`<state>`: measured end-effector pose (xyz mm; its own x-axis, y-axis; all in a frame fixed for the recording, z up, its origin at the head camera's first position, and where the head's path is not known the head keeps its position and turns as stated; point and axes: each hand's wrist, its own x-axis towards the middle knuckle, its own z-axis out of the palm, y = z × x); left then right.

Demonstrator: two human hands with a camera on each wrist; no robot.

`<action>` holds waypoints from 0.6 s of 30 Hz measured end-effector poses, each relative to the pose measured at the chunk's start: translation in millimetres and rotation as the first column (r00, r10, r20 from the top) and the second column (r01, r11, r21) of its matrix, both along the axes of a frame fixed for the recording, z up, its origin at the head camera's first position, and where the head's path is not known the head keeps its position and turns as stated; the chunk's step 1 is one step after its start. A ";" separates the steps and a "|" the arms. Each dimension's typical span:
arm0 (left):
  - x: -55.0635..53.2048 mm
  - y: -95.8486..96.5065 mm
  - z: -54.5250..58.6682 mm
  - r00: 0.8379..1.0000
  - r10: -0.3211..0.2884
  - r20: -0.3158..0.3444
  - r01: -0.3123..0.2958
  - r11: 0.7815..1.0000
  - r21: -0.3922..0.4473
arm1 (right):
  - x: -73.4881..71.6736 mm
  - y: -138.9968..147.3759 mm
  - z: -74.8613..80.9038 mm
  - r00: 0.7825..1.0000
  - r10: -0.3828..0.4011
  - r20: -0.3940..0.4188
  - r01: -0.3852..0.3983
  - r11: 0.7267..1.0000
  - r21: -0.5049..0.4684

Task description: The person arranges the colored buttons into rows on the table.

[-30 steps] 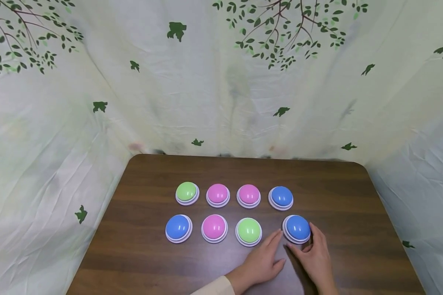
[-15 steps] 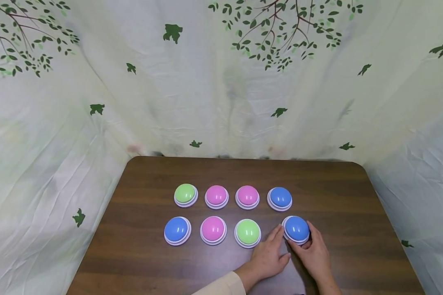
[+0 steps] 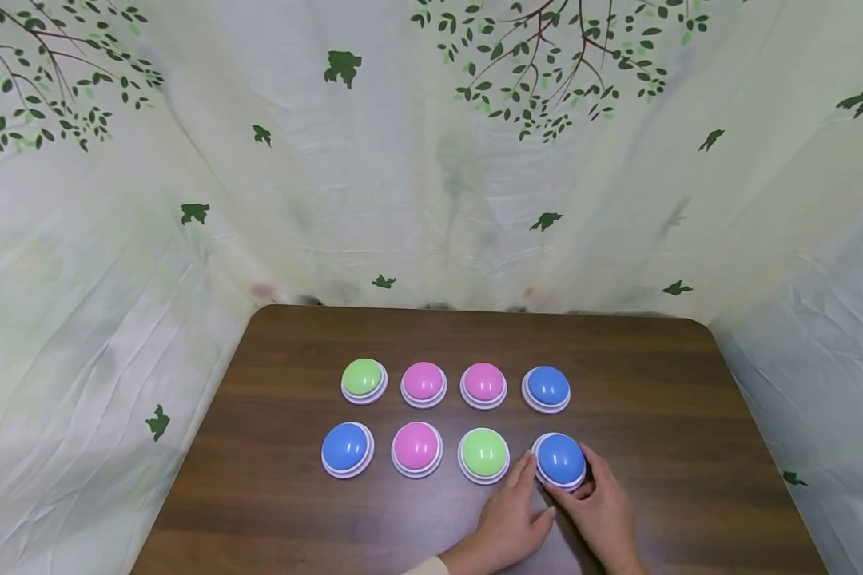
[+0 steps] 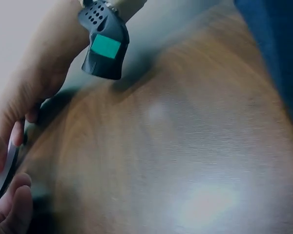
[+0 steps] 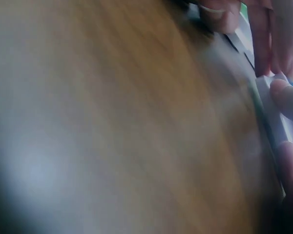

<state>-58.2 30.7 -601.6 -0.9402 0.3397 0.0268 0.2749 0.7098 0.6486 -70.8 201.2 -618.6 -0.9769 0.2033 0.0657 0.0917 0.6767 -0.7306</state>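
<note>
In the head view a blue dome push button (image 3: 561,459) with a white round base stands at the right end of the front row. My right hand (image 3: 598,511) grips its base from the right, thumb at the front and fingers along the far right side. Straight fingers of my left hand (image 3: 507,515) reach to the left side of that base, its thumb held apart. The right wrist view shows the white base (image 5: 269,105) at its right edge, with fingertips on it. Just left of my left fingertips is a green dome button (image 3: 485,454).
To the left in the front row are a pink button (image 3: 416,447) and another blue button (image 3: 347,449). Behind runs a row with a green (image 3: 363,378), two pink and a blue button (image 3: 547,387). A leaf-printed cloth (image 3: 431,184) hangs behind the brown table (image 3: 259,495).
The blue button in my right hand has slid left and slightly toward me, nearer the green button. Both hands have moved with it; the left fingers first came closer to its base.
</note>
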 end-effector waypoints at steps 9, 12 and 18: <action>8.1 -8.1 -5.5 0.994 0.024 -0.108 -0.024 1.000 0.008 | 3.8 -11.7 3.2 0.999 0.024 0.028 -0.028 0.990 0.135; 8.0 -8.3 -5.9 0.994 0.018 -0.107 -0.018 1.000 -0.001 | 3.2 -10.9 3.8 0.998 0.031 0.046 -0.037 0.990 0.138; 7.8 -9.7 -6.4 0.995 -0.005 -0.101 0.004 1.000 -0.017 | 1.5 -8.3 5.2 0.997 0.048 0.064 -0.055 0.992 0.114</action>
<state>-50.4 21.0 -608.0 -0.9314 0.3451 0.1158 0.3416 0.7191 0.6051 -69.2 192.9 -613.4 -0.9888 0.1472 0.0255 0.0967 0.7610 -0.6415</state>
